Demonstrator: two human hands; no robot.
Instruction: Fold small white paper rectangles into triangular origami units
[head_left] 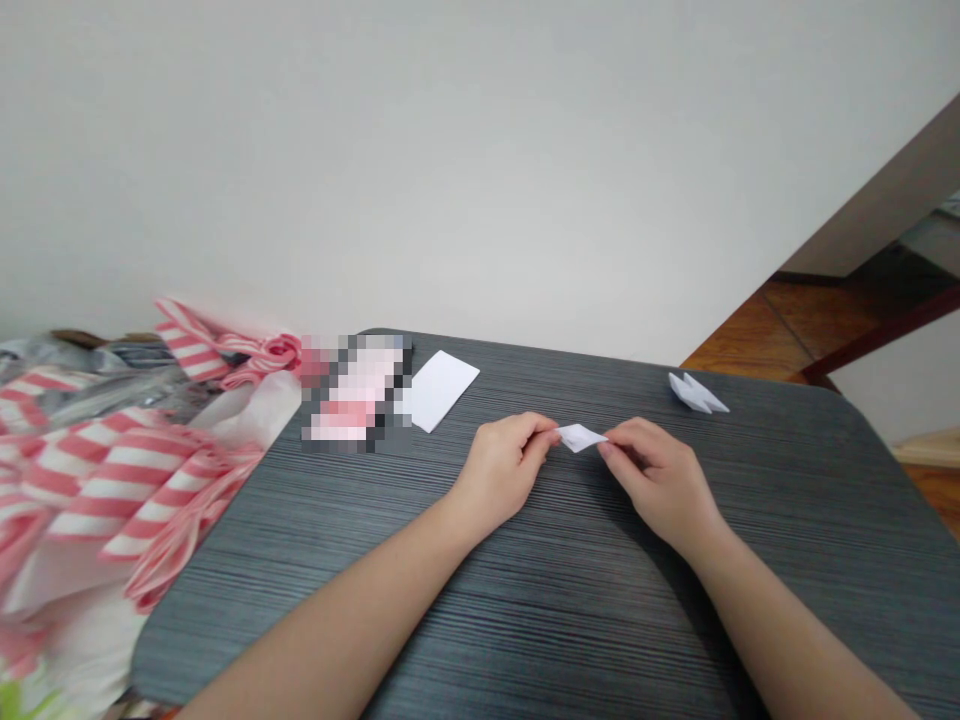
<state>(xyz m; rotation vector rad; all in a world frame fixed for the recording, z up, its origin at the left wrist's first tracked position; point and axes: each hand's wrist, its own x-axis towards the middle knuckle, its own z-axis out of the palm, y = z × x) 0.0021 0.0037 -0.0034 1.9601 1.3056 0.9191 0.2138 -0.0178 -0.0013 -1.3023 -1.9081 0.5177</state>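
Note:
A small folded piece of white paper (pixel 578 438), diamond-shaped from here, is held between my two hands above the dark table. My left hand (pixel 504 464) pinches its left tip between thumb and fingers. At the opposite tip, my right hand (pixel 660 480) has the same kind of pinch. Another folded white paper piece (pixel 697 393), with pointed ends, lies on the table beyond my right hand. Flat white paper (pixel 442 390) rests on the tabletop to the far left of my hands.
A pixelated phone-like object (pixel 360 390) lies beside the flat paper. Red-and-white striped cloth (pixel 142 470) is heaped off the left side of the dark wood-grain table (pixel 300 560). The pale wall (pixel 480 180) stands behind the table's back edge, and wooden floor (pixel 757 335) shows at right.

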